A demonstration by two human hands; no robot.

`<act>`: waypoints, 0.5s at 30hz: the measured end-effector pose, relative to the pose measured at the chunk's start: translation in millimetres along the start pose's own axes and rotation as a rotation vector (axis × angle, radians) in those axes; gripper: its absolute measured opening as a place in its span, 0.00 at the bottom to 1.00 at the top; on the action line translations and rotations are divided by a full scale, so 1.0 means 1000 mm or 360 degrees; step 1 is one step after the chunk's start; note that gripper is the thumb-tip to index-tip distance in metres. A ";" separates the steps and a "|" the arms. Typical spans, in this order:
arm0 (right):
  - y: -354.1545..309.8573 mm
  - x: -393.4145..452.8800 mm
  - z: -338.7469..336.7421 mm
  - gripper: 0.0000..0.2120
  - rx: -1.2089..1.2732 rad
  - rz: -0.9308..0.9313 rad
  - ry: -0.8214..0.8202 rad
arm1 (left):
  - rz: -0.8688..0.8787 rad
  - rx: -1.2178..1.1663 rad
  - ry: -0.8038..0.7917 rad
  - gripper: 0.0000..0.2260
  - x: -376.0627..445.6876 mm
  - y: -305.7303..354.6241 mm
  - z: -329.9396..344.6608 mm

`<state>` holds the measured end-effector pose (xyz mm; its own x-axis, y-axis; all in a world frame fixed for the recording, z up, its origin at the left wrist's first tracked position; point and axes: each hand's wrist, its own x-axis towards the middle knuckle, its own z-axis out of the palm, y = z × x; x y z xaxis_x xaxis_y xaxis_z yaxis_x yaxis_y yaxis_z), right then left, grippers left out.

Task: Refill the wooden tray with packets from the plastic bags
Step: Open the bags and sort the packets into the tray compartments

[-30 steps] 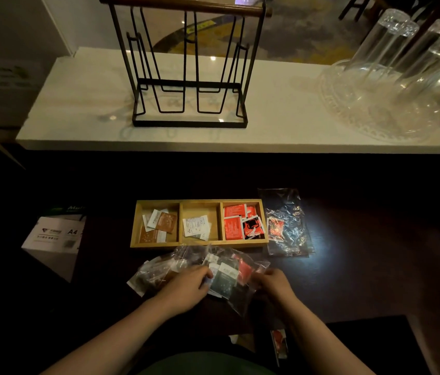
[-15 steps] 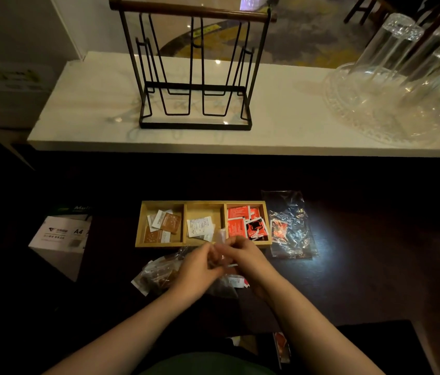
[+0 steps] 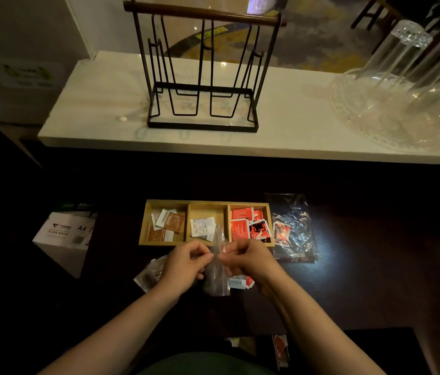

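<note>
The wooden tray [image 3: 208, 203] lies on the dark bench [image 3: 362, 280], just beyond the hands, and has three compartments side by side. The left one holds brown and white packets [image 3: 168, 223], the middle one a few white packets [image 3: 202, 228], the right one red packets [image 3: 250, 224]. A crumpled clear plastic bag [image 3: 293, 228] with one red packet inside lies just right of the tray.

Both hands are raised over the near edge of the tray. The left hand [image 3: 186, 263] and the right hand [image 3: 248, 259] each pinch the top of a clear plastic bag [image 3: 216, 277] between thumb and fingertips, knuckles almost meeting; the bag hangs down between them. Another bag with dark contents [image 3: 149, 274] lies on the bench under the left wrist, and a few loose packets [image 3: 240, 282] show below the right hand.

A second ago both hands lay flat on the heap of bags on the bench; half a second ago they had come together above it. Now the one bag is lifted clear and held at its mouth, nearer the tray.
</note>
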<state>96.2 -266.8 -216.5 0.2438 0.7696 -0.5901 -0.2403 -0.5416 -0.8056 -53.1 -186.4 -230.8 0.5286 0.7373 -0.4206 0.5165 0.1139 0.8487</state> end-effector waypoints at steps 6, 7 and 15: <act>0.009 0.005 0.018 0.04 -0.0150 -0.0089 0.0093 | -0.0172 -0.0349 -0.0111 0.07 -0.007 0.013 -0.001; 0.011 0.007 0.022 0.04 -0.0257 -0.0121 0.0138 | -0.0203 -0.0372 -0.0158 0.09 -0.008 0.016 -0.001; 0.015 0.006 0.026 0.06 -0.0205 -0.0177 0.0069 | -0.0422 -0.0659 -0.0193 0.07 -0.009 0.022 -0.010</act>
<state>69.4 -261.2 -230.9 0.3033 0.8133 -0.4965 -0.0880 -0.4949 -0.8645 -53.0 -183.6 -205.5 0.5027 0.5675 -0.6521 0.3461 0.5591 0.7534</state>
